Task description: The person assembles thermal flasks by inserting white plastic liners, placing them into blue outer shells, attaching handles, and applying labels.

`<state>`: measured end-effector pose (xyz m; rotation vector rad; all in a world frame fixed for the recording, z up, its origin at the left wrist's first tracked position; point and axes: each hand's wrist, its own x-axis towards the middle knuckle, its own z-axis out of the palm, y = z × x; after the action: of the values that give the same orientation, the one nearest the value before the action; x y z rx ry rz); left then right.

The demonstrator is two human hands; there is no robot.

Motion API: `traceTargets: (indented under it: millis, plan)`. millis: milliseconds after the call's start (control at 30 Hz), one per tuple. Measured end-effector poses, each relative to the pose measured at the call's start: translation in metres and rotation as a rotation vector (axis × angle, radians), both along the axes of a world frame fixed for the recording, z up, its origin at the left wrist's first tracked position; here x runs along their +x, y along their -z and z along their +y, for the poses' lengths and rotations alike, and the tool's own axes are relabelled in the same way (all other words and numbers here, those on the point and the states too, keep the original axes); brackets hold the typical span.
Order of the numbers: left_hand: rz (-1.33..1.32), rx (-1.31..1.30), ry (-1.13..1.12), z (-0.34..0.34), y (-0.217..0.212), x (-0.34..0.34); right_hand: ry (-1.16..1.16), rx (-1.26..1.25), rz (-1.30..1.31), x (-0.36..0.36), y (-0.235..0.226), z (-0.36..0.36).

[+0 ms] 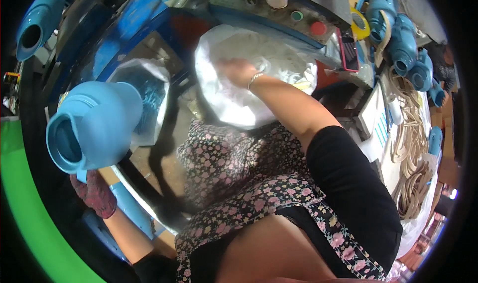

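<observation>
My left hand (97,194), in a dark red knitted glove, grips a light blue plastic jug (107,128) by a small tab at its rim. The jug lies tilted on its side, its open mouth facing left and toward me. Over a white plastic bag (211,91) is my bare right hand (238,72), a bracelet at the wrist. Motion blurs its fingers, so their grip does not show. Small white pieces (294,76) lie inside that bag. Behind the jug, a second lined container (162,74) holds thin blue scraps (152,96).
A machine panel (259,6) with a red button (318,28) stands at the back. A phone (348,51) and yellow tape roll (359,24) sit right of it. More blue jugs (402,41) and beige straps (411,133) fill the right side. A green surface (30,203) is at left.
</observation>
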<state>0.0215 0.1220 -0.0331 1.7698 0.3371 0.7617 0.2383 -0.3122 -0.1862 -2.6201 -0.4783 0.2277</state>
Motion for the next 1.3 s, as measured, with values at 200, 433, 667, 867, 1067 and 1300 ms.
traceTargets:
  millis: [200, 433, 667, 867, 1067, 1300]
  plan:
    - [-0.194, 0.219, -0.197, 0.012, -0.021, -0.040, 0.042, -0.149, 0.086, -0.015, -0.021, -0.049]
    - [-0.309, -0.574, 0.791, -0.107, -0.058, -0.038, 0.068, 0.225, -0.449, -0.076, -0.104, -0.113]
    - [0.445, -0.094, 1.187, -0.253, -0.094, -0.053, 0.119, 0.786, -0.211, -0.234, -0.216, -0.102]
    - [-0.269, 0.678, 1.308, -0.310, -0.143, -0.047, 0.228, 1.245, 0.074, -0.277, -0.285, -0.120]
    - [-0.402, 1.004, 1.279, -0.328, -0.157, -0.037, 0.022, 0.788, 0.456, -0.315, -0.344, -0.135]
    - [-0.215, 0.946, 1.306, -0.338, -0.171, -0.043, -0.454, 0.036, -0.604, -0.310, -0.341, -0.132]
